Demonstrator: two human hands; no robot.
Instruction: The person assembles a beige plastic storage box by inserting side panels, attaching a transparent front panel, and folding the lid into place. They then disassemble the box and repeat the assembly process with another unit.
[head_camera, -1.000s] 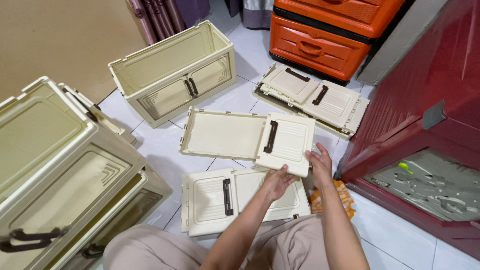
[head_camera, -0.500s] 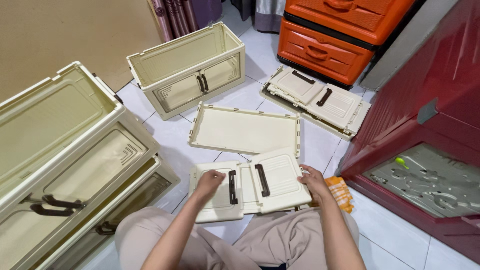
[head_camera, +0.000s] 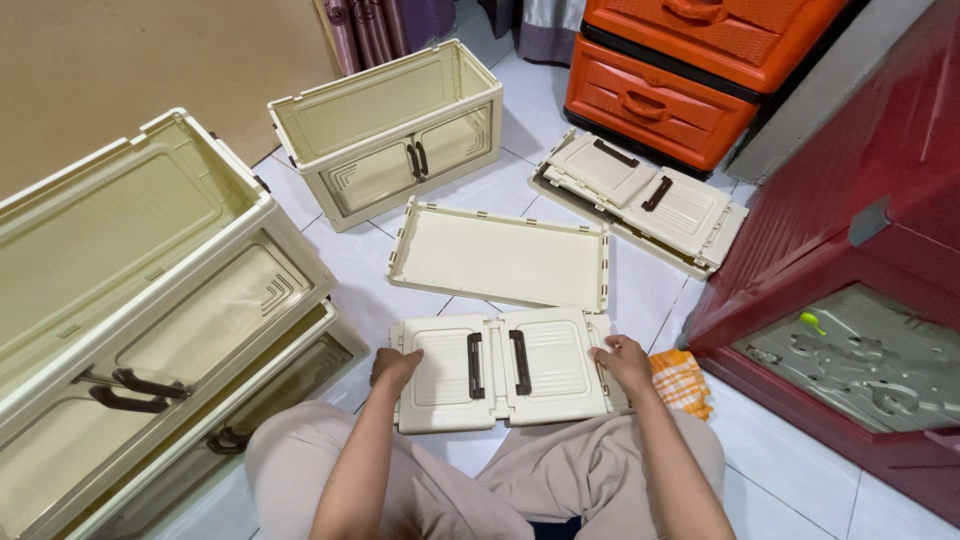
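Observation:
A folded cream storage box (head_camera: 500, 370) with two dark brown door handles lies flat on the white tile floor just in front of my knees. My left hand (head_camera: 395, 367) grips its left edge. My right hand (head_camera: 622, 358) grips its right edge. Just beyond it lies a cream tray-like lid or base panel (head_camera: 500, 256), rim up.
Stacked cream boxes (head_camera: 150, 330) stand at my left. An assembled open cream box (head_camera: 390, 130) sits farther back. Another folded box (head_camera: 640, 200) lies at the back right by orange drawers (head_camera: 690, 70). A dark red cabinet (head_camera: 860, 280) is at right, with an orange cloth (head_camera: 682, 382) beside it.
The panel with doors, held above the tray a second ago, has come down toward me onto the folded box. My left hand moved to the box's left edge.

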